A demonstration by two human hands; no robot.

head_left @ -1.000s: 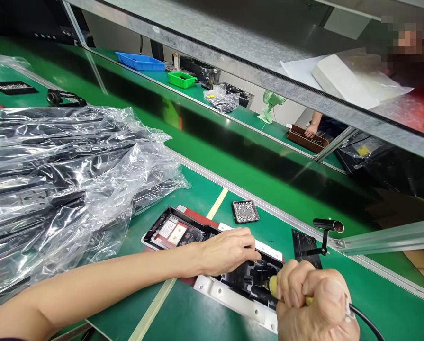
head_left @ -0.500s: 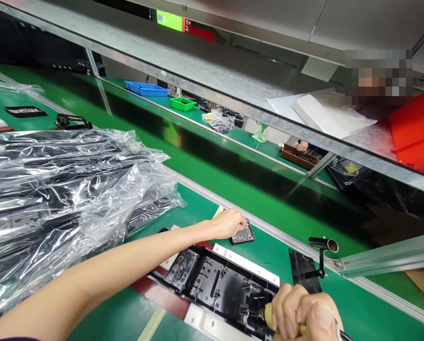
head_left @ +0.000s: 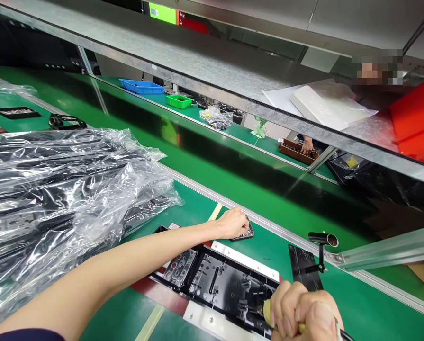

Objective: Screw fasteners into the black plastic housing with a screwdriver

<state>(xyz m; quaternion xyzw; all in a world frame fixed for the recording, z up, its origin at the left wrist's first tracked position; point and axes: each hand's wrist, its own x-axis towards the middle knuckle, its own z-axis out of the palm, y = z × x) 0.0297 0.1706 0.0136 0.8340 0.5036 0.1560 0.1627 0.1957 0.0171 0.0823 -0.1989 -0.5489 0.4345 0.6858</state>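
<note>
My left hand reaches across to a small dark tray of tiny silvery screws. Its fingertips are drawn together in the screws; what they pinch is hidden. A yellow electric screwdriver is wrapped in my right hand, its metal tip pointing left, low over a black plastic housing. Whether the tip touches the housing I cannot tell. The housing lies open side up, with ribs and posts inside, between two pale metal blocks on a dark red base.
Black parts in clear plastic bags cover the left of the green bench. A metal tube holder stands at right beside a black sheet. A metal shelf crosses above. Beyond, a co-worker's hand is over a brown part.
My left hand has shifted slightly right, further over the screw tray. My right hand and the screwdriver stay almost where they were. The co-worker's hand has moved at the brown part.
</note>
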